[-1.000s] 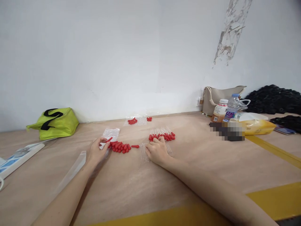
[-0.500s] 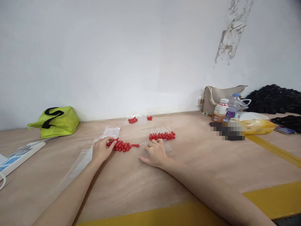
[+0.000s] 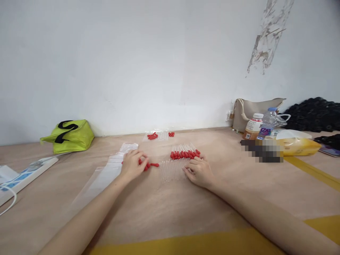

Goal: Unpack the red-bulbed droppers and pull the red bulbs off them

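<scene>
Clear bottle [image 3: 271, 118]: white letters on purple label [image 3: 265, 131], perhaps "en"; brown-drink bottle [image 3: 253, 132]: dark character and fine print on white label [image 3: 251, 124], too small to read; yellow pack [image 3: 300, 147]: print illegible

Shows red on the bulbs [image 3: 184, 154], clear on the tubes [image 3: 172, 170], lime and black on the bag [image 3: 77, 141], white and blue on the power strip [image 3: 39, 170], yellow-striped tan on the bench [image 3: 143, 212].

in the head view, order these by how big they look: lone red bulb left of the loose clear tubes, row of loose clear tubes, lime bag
1. lime bag
2. row of loose clear tubes
3. lone red bulb
</scene>
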Motion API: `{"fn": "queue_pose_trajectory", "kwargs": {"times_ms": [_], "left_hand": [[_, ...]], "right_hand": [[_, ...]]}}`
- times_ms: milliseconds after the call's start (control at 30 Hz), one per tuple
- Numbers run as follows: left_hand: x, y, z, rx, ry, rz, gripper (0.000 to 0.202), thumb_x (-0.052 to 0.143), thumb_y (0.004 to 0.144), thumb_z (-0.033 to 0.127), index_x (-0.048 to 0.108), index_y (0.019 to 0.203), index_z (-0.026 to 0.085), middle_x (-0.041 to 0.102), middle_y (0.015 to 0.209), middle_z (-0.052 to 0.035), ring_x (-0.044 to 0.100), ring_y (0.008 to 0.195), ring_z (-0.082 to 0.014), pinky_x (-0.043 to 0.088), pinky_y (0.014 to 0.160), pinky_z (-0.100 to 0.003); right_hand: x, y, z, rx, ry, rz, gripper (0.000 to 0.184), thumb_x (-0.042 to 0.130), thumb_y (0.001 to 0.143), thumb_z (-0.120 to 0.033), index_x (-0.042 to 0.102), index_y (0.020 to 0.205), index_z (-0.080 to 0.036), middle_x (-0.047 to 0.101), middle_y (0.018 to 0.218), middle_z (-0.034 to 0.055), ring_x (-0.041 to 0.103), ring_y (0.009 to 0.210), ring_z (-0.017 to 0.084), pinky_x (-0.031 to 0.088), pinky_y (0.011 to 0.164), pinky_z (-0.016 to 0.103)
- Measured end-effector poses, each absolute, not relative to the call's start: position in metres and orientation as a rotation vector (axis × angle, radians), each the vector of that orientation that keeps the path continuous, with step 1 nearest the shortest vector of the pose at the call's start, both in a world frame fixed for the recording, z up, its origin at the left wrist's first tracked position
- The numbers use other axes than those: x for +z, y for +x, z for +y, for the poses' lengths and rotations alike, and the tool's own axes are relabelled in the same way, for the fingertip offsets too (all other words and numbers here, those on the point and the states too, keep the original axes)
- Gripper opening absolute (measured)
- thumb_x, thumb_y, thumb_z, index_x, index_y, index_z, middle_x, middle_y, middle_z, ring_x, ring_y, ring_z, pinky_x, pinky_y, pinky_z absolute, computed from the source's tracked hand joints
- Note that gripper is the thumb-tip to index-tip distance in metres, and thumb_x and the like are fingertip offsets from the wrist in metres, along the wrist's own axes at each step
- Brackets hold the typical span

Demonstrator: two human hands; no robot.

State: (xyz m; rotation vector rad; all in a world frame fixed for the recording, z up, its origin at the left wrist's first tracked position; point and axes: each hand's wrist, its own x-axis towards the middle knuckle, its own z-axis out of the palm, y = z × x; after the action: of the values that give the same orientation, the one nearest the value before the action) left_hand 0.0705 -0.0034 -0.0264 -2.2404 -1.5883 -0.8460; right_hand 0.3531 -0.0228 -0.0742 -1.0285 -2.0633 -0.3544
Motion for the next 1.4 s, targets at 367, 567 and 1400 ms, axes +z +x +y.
{"fn": "queue_pose_trajectory", "kwargs": {"times_ms": [367,567,1400], "left_hand": [[-0.034,0.155,0.047,-0.592,-2.532,-1.558,0.026,0.058,0.069,0.047,0.063,0.074,0.021,0.06,0.089,-0.0051,0.05,0.092,-0.0248,0.032,0.079,-0.04],[-0.044,0.157,0.042,-0.753,-2.357,-1.669,0.022,0.051,0.077,0.038,0.064,0.074,0.021,0.056,0.102,-0.0064,0.045,0.101,-0.025,0.028,0.085,-0.044],[-0.063,0.111,-0.053,-0.976,-2.46,-1.078,0.019,0.051,0.081,0.025,0.062,0.097,0.025,0.06,0.104,-0.0046,0.046,0.101,-0.0208,0.028,0.088,-0.04]], "right_hand": [[-0.078,0.362,-0.028,-0.273,-1.105,-1.986,0.029,0.049,0.079,-0.027,0.057,0.053,-0.018,0.054,0.052,-0.0021,0.043,0.056,0.009,0.021,0.072,0.03],[-0.081,0.36,-0.028,-0.261,-1.133,-1.989,0.031,0.048,0.08,-0.028,0.056,0.052,-0.018,0.054,0.051,-0.0019,0.045,0.059,0.01,0.022,0.074,0.03],[-0.081,0.34,-0.035,-0.391,-0.824,-2.241,0.017,0.048,0.084,-0.027,0.064,0.086,-0.022,0.059,0.068,0.0008,0.045,0.075,0.014,0.024,0.084,0.036]]}}
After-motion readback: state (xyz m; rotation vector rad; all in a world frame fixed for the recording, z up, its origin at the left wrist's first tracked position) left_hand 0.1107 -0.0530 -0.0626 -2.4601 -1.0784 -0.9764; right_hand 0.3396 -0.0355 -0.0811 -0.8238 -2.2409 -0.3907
